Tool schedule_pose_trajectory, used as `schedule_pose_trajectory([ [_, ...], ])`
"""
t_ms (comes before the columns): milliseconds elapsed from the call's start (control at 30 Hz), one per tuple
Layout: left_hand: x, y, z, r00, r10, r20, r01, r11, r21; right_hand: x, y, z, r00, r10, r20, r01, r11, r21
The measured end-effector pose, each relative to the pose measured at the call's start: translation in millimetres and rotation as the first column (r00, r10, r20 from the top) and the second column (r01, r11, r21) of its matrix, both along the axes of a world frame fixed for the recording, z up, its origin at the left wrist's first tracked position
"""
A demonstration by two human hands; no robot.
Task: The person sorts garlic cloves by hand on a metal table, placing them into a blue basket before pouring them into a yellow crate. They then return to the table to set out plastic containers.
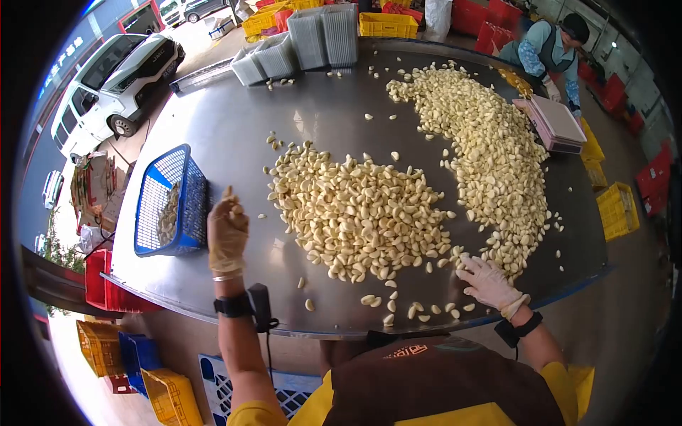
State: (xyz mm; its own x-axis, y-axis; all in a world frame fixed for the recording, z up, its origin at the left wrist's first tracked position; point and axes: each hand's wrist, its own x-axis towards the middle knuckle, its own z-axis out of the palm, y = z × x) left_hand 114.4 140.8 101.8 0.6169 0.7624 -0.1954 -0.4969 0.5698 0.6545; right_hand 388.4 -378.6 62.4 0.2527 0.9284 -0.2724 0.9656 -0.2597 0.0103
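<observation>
Peeled garlic cloves lie in two heaps on a metal table [234,113]: a nearer heap [362,213] in the middle and a longer heap [490,156] to the right. My left hand [227,238], in a thin glove, is raised beside a blue plastic basket [194,213]. Its fingers are curled closed, with small pale-brown bits at the tips that I cannot make out. Inside the basket lie some greyish pieces [168,216]. My right hand [490,284], also gloved, rests with fingers spread at the lower end of the right heap, touching cloves. Several loose cloves [415,310] lie near the front edge.
Stacked clear plastic trays [312,42] stand at the back left. At the far right, a person [550,50] leans by a pink weighing scale [553,122]. Yellow crates [618,211] stand beyond the right edge; other crates [170,396] sit on the floor at lower left.
</observation>
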Motion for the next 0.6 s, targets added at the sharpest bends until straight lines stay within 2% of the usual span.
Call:
schedule_pose_trajectory([
  [67, -59.0, 75.8, 19.7, 0.935, 0.302, -0.188, -0.239, 0.925, 0.296, -16.4, 1.0, -9.1, 0.991, -0.128, 0.035, 0.129, 0.991, -0.037],
  [100, -95.2, 134.5, 0.5, 0.915, 0.355, -0.193, -0.270, 0.892, 0.362, -24.4, 4.8, -10.5, 0.980, -0.197, 0.019, 0.198, 0.980, -0.017],
  [133, -138.3, 201.5, -19.0, 0.864, 0.399, -0.307, -0.224, 0.851, 0.474, -30.1, 8.6, -11.6, 0.964, -0.267, 0.007, 0.267, 0.964, 0.004],
  [167, -150.0, 202.4, -7.9, 0.783, 0.470, -0.407, -0.190, 0.804, 0.563, -32.0, 9.0, -19.2, 0.958, -0.287, 0.001, 0.286, 0.955, 0.075],
  [200, -160.4, 203.3, 5.5, 0.685, 0.543, -0.485, -0.137, 0.750, 0.647, -39.5, 22.1, -3.6, 0.944, -0.329, -0.012, 0.330, 0.943, 0.052],
  [233, -173.2, 226.2, -3.1, 0.700, 0.522, -0.488, -0.118, 0.758, 0.641, -39.4, 23.1, -5.6, 0.937, -0.347, -0.044, 0.350, 0.929, 0.122],
  [267, -190.0, 263.9, -12.0, 0.276, 0.567, -0.776, 0.343, 0.696, 0.631, -39.6, 23.4, -10.2, 0.929, -0.363, -0.077, 0.371, 0.909, 0.192],
  [300, -191.5, 287.5, -18.3, -0.225, 0.649, -0.727, 0.700, 0.626, 0.343, -43.1, 29.0, -9.4, 0.921, -0.368, -0.127, 0.388, 0.842, 0.373],
  [333, -146.7, 209.3, 4.2, -0.405, 0.765, -0.501, 0.540, 0.642, 0.544, -45.5, 36.1, -5.0, 0.914, -0.387, -0.122, 0.404, 0.837, 0.368],
  [400, -121.0, 165.5, -3.8, -0.137, 0.979, -0.152, 0.703, 0.204, 0.682, -47.9, 55.7, 1.6, 0.849, -0.440, -0.294, 0.528, 0.677, 0.513],
  [433, -104.4, 129.4, -2.5, 0.216, 0.925, -0.314, 0.599, 0.129, 0.790, -45.1, 65.1, -1.6, 0.841, -0.430, -0.329, 0.541, 0.644, 0.541],
  [467, -86.9, 83.9, -1.3, 0.549, 0.741, -0.386, 0.458, 0.119, 0.881, -39.0, 72.8, -11.4, 0.839, -0.439, -0.322, 0.544, 0.648, 0.533],
  [500, -65.7, 36.1, -10.0, 0.816, 0.289, -0.501, 0.303, 0.524, 0.796, -30.0, 80.4, -24.0, 0.845, -0.436, -0.310, 0.532, 0.624, 0.572],
  [533, -48.6, -8.5, -5.7, 0.811, -0.005, -0.586, 0.433, 0.678, 0.594, -22.1, 89.7, -28.8, 0.854, -0.428, -0.297, 0.514, 0.598, 0.615],
  [567, -32.7, -39.1, -8.6, 0.792, -0.278, -0.544, 0.548, 0.718, 0.430, -18.7, 100.2, -24.1, 0.877, -0.429, -0.218, 0.462, 0.622, 0.632],
  [600, -19.6, -60.8, -21.6, 0.768, -0.453, -0.452, 0.601, 0.753, 0.267, -17.8, 112.1, -20.8, 0.880, -0.422, -0.217, 0.455, 0.623, 0.636],
])
